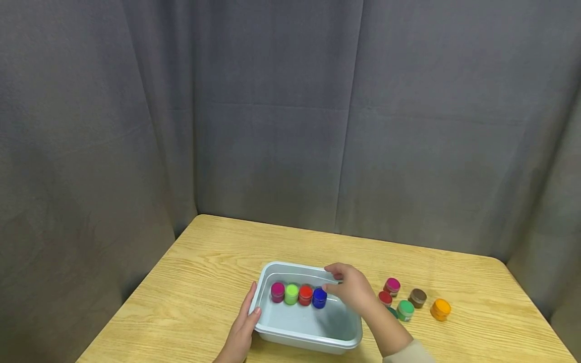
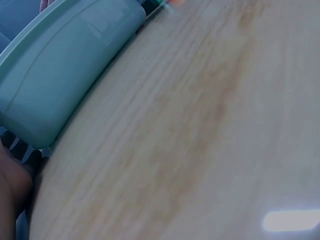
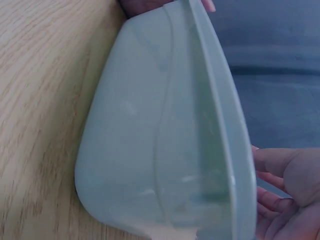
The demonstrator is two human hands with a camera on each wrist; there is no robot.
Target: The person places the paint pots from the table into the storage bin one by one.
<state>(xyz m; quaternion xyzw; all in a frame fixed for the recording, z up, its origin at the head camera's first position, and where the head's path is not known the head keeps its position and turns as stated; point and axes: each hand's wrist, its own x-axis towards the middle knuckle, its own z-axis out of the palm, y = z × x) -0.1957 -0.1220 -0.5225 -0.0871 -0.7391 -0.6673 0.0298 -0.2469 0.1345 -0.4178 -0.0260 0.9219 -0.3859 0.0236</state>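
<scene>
A pale blue-grey plastic tub sits near the table's front. Inside it stand a purple paint jar, a lime green paint jar, a red paint jar and a blue paint jar, side by side in a row. My left hand grips the tub's left side, thumb over the rim and fingers along the outer wall. Over the tub's back right part is my right hand, thumb and fingers apart with nothing between them, the thumb tip close by the blue jar. The right wrist view shows its loosely bent fingers above the rim.
Right of the tub stand more jars: magenta, dark red, brown, green and orange. A dark green jar is partly hidden. Grey curtains hang behind the wooden table.
</scene>
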